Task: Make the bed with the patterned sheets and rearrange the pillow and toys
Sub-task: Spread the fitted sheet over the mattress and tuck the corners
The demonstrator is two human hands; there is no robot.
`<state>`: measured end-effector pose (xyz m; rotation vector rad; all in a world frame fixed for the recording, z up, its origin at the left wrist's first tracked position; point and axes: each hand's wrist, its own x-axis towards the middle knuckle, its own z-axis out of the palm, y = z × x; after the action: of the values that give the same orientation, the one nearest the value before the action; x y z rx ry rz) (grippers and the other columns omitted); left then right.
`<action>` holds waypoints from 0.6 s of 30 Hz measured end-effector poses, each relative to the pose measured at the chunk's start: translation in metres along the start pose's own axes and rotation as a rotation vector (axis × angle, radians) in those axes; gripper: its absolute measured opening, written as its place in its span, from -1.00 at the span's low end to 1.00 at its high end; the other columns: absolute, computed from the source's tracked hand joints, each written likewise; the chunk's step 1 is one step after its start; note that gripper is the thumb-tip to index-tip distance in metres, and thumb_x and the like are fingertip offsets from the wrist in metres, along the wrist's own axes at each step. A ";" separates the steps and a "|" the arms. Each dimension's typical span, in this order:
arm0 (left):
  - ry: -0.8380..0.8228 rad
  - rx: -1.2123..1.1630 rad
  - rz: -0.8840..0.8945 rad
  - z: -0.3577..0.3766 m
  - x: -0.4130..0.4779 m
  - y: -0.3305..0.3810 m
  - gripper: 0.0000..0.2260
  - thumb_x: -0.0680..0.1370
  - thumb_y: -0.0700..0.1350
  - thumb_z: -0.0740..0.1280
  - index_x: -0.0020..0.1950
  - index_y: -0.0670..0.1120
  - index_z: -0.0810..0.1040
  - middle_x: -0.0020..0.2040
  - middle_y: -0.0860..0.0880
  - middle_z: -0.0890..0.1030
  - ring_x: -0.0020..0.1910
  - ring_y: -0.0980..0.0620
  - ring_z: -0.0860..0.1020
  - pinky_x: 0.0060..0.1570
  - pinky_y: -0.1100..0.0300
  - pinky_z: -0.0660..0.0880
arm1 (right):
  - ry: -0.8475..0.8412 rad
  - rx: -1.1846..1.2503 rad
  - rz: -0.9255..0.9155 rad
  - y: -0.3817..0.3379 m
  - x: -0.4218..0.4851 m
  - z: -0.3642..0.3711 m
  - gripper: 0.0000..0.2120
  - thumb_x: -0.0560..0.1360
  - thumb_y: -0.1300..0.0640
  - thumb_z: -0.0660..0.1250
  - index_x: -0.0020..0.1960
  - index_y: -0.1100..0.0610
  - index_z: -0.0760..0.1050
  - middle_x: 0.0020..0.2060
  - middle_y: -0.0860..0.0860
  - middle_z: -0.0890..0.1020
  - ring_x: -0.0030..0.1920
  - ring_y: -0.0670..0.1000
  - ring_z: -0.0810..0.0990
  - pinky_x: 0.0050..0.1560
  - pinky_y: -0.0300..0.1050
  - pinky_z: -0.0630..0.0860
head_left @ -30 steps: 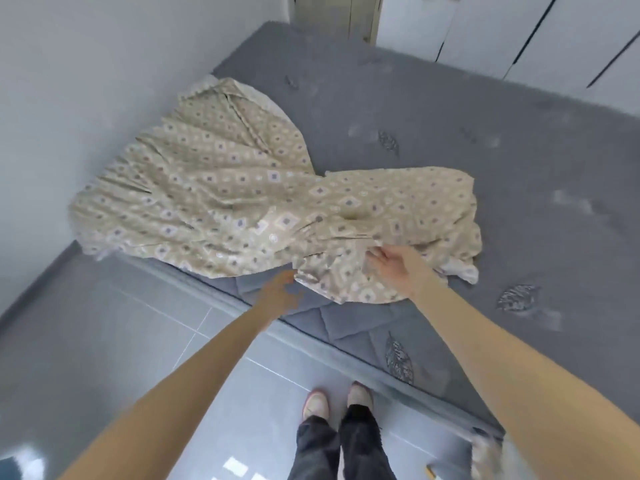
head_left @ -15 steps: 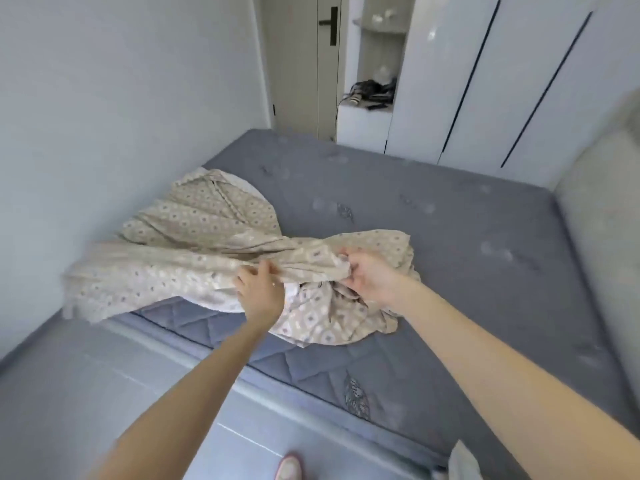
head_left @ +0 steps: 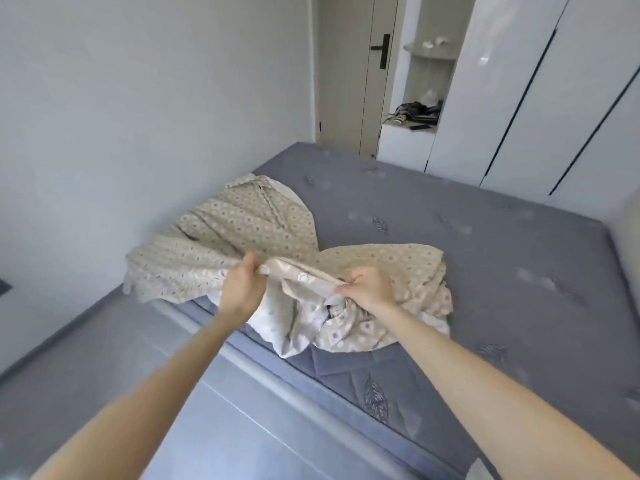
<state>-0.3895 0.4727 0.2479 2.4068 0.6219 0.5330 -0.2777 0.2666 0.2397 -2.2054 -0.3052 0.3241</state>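
Both hands hold the patterned sheet (head_left: 256, 223). The left hand (head_left: 242, 287) has its fingers curled tight round a fold of the cloth. The right hand (head_left: 369, 287) pinches the same fold with its fingers and thumb. A short strip of the sheet's edge runs from one hand to the other, lifted a little off the bed. Under the two hands the cloth hangs down in a soft bunch, and its pale back side shows there. Out past the left hand the sheet spreads wide, and its end sticks out over the side of the bed, above the grey floor (head_left: 86, 368). Beyond the hands a big part of the sheet fans out on top of the bed, toward the white wall (head_left: 138, 98). On the other side of the right hand more of the sheet lies in a crumpled heap. The sheet is tan with small diamond shapes all over it. It lies on a grey mattress (head_left: 502, 271) with little leaf pictures sewn on it, and the mattress goes on far past the right hand. Far beyond the grip there is a door (head_left: 346, 81) with a dark handle, a shelf (head_left: 408, 135) with some dark things (head_left: 417, 112) on it, and tall white cupboards (head_left: 571, 98).
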 end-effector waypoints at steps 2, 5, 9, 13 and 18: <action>-0.018 -0.096 0.003 -0.012 0.001 -0.011 -0.84 0.58 -0.20 0.19 -0.18 -0.14 0.25 -0.34 -0.01 0.38 -0.36 0.01 0.34 -0.41 0.13 0.23 | -0.035 -0.115 -0.086 -0.008 0.004 0.018 -0.74 0.40 0.14 0.46 -0.32 0.31 0.52 -0.40 0.11 0.53 -0.36 0.00 0.45 -0.39 -0.22 0.26; -0.052 -0.167 0.035 -0.026 0.003 -0.029 -0.76 0.59 -0.20 0.18 -0.22 -0.05 0.19 -0.36 0.03 0.31 -0.38 0.06 0.28 -0.38 0.15 0.23 | -0.121 -0.225 -0.045 -0.020 0.009 0.043 -0.68 0.55 0.19 0.24 -0.36 0.17 0.28 -0.43 0.01 0.36 -0.41 -0.04 0.30 -0.43 -0.17 0.16; -0.041 -0.187 0.068 -0.041 0.011 -0.055 -0.80 0.61 -0.17 0.17 -0.18 -0.10 0.23 -0.36 0.05 0.34 -0.40 0.08 0.31 -0.43 0.22 0.20 | 0.014 -0.142 0.087 -0.041 0.009 0.074 -0.72 0.51 0.36 0.12 -0.32 0.12 0.17 -0.38 -0.01 0.26 -0.38 -0.04 0.22 -0.40 -0.17 0.11; -0.156 -0.074 0.005 -0.054 0.038 -0.073 -0.92 0.58 -0.19 0.17 -0.06 -0.12 0.26 -0.26 -0.04 0.46 -0.29 -0.10 0.45 -0.31 0.00 0.40 | 0.209 0.111 0.032 -0.094 0.013 0.073 -0.84 0.56 0.29 0.13 -0.18 0.14 0.28 -0.29 -0.02 0.33 -0.21 0.03 0.33 -0.23 -0.14 0.30; -0.431 -0.147 0.050 -0.059 0.055 -0.053 -0.56 0.45 -0.07 0.36 0.23 0.12 0.22 -0.25 0.06 0.49 -0.23 -0.06 0.55 -0.21 0.08 0.46 | 0.087 0.285 0.069 -0.160 0.020 0.055 -0.71 0.48 0.34 0.15 -0.34 0.08 0.20 -0.39 0.01 0.26 -0.38 -0.02 0.23 -0.37 -0.17 0.16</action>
<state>-0.3903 0.5667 0.2705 2.2982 0.3229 0.0658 -0.2945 0.4092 0.3320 -1.9448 -0.1262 0.2897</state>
